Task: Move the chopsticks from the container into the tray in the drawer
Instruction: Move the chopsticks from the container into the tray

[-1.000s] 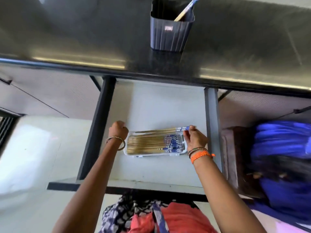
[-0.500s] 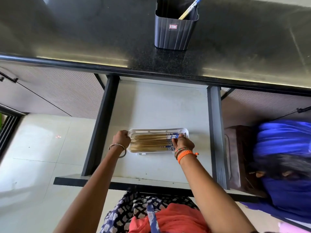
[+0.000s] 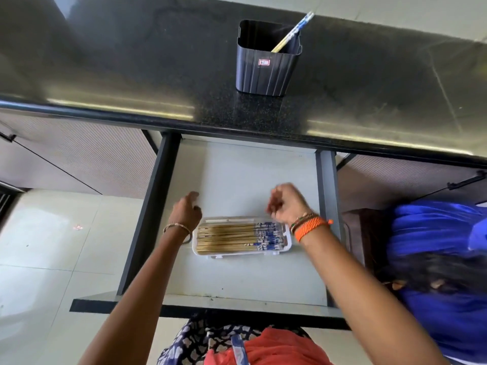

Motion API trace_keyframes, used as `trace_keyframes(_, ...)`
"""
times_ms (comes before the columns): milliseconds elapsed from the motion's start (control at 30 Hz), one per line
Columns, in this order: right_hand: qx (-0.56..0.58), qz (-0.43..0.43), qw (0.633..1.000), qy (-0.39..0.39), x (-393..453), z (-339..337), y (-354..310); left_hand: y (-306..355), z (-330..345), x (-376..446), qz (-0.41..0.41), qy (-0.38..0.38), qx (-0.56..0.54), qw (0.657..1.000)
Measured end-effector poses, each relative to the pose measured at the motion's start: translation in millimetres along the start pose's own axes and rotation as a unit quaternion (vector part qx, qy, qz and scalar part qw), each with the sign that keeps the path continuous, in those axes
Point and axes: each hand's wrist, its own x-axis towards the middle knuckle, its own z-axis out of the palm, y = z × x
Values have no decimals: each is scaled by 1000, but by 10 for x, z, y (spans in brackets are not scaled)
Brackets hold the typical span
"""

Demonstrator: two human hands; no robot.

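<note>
A white tray lies in the open drawer, filled with several bamboo chopsticks whose blue patterned ends point right. On the black counter above stands a dark ribbed container with a chopstick leaning out of its right corner. My left hand hovers off the tray's left end, fingers loosely curled, holding nothing. My right hand is raised above the tray's right end, blurred, fingers curled with nothing visible in them.
The black granite counter overhangs the drawer's back. Dark drawer rails run on both sides. A person in blue clothing crouches close at the right. Light floor tiles lie to the left.
Both hands have let go of the tray and chopsticks and lifted up and away toward the drawer's back. The chopsticks now lie settled in the tray.
</note>
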Motion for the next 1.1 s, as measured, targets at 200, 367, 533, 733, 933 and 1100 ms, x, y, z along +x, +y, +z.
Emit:
trace_keyframes(200, -33, -307, 950, 37, 3, 563, -1865, 1357, -570, 673, 207, 139, -25, 968)
trace_keyframes(367, -153, -477, 854, 140, 359, 863, -2840, 2232, -904, 1193, 306, 194, -13, 932)
trace_keyframes(533, -192, -440, 869, 120, 710, 1069, -3332, 2493, -928, 1553, 324, 168, 70, 929)
trace_keyframes(733, -301, -451, 826, 155, 748, 1160, -3742, 2448, -886, 1679, 341, 182, 115, 915)
trace_keyframes(933, -340, -517, 769, 160, 334, 1085, -3851, 2483, -877, 1627, 326, 137, 131, 926)
trace_keyframes(1100, -243, -610, 732, 181, -310, 773, -3784, 2573, -962, 1387, 348, 131, 85, 924)
